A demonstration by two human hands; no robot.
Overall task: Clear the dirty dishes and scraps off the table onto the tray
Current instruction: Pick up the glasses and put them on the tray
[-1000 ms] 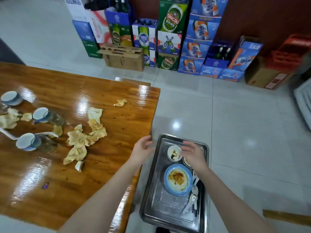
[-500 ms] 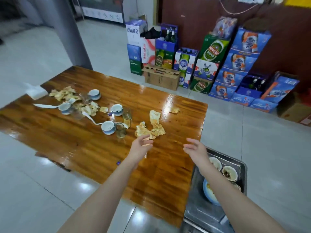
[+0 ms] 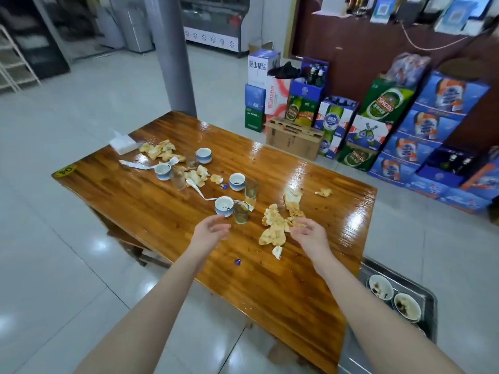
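At the far left corner of the wooden table (image 3: 151, 211) lies a white tissue pack (image 3: 122, 143). Just right of it is a heap of yellowish scraps (image 3: 162, 151). Nearer, a long white strip (image 3: 134, 165) lies flat and reaches a blue-and-white cup (image 3: 162, 171). A clear glass (image 3: 178, 180) stands beside this cup on its right. A second cup (image 3: 203, 155) stands farther back, and more scraps (image 3: 198, 175) lie between the clear glass and a third cup (image 3: 237, 181), which has dark remains inside. A tall glass (image 3: 250, 188) stands just beside the third cup. Nearer, a fourth cup (image 3: 224, 205) and a short glass (image 3: 241, 212) stand side by side.

The left hand (image 3: 209, 232) hovers at the near side of the fourth cup. Its fingers are loose and apart, and it holds nothing. Whether a fingertip touches the cup, I cannot tell. A small blue bit (image 3: 237, 262) lies on the wood between the two forearms.

Further right is a big heap of crumpled scraps (image 3: 275, 225), with a small white piece (image 3: 277, 251) at its near end. The right hand (image 3: 310, 234) is at the right edge of this heap. Its fingers are spread and relaxed over the scraps and are not closed round anything. A single scrap (image 3: 323, 192) lies alone toward the far right edge.

Beside the near right corner of the table, and lower, the metal tray (image 3: 431, 314) holds two dirty bowls (image 3: 380, 287) side by side. Beer cartons (image 3: 378, 130) are stacked at the far right, against the wall.
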